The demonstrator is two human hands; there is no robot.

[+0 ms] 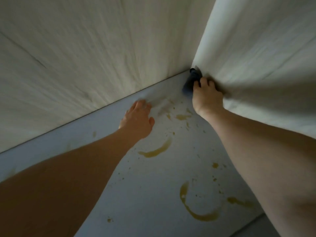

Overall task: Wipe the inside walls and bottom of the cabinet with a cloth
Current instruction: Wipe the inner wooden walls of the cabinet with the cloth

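Two hands, left hand (136, 118) and right hand (206, 98); one dark cloth (190, 82); two pale walls.

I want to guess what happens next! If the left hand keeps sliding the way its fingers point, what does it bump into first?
Probably the back wall. The left hand lies flat on the cabinet bottom, fingers aimed at that wall, with nothing between, though blur hides the exact gap.

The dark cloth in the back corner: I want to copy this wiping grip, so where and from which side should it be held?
Grip the near end of the dark cloth, coming from the front opening as the right hand does; its far end is jammed into the corner, so only the near part is free.
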